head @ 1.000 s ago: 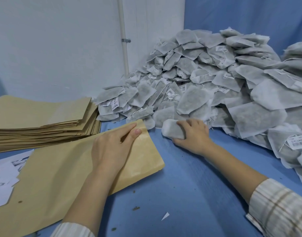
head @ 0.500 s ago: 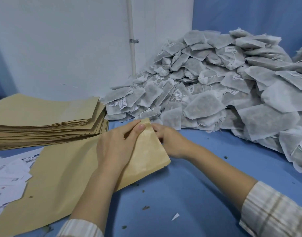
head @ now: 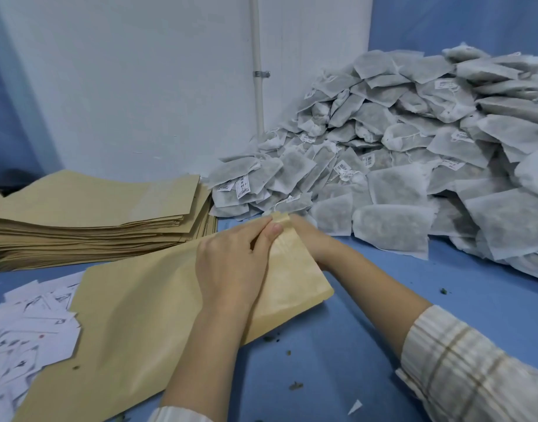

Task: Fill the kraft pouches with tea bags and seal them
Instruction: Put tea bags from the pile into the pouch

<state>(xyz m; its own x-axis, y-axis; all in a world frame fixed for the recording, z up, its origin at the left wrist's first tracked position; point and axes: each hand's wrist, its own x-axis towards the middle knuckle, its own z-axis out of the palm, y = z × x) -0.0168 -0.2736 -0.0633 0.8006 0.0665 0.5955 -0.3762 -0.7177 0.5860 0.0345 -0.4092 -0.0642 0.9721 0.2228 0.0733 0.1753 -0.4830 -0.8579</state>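
Pouch stack (head: 88,220) lying far left on table (head: 368,345); tea bag heap (head: 398,153) sitting right of it against wall (head: 124,86); paper slips (head: 27,327) lying near left; open pouch (head: 146,315) lying centre, between them.

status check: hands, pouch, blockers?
Left hand pinching kraft pouch mouth. Right hand at the mouth, grip hidden. Nothing blocking.

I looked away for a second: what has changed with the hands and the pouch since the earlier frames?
The right hand left the tea bag pile with one bag, moved left to the kraft pouch mouth and now reaches inside; the bag is out of sight. The left hand now pinches the pouch's top corner. The pouch stack and paper slips stayed put.
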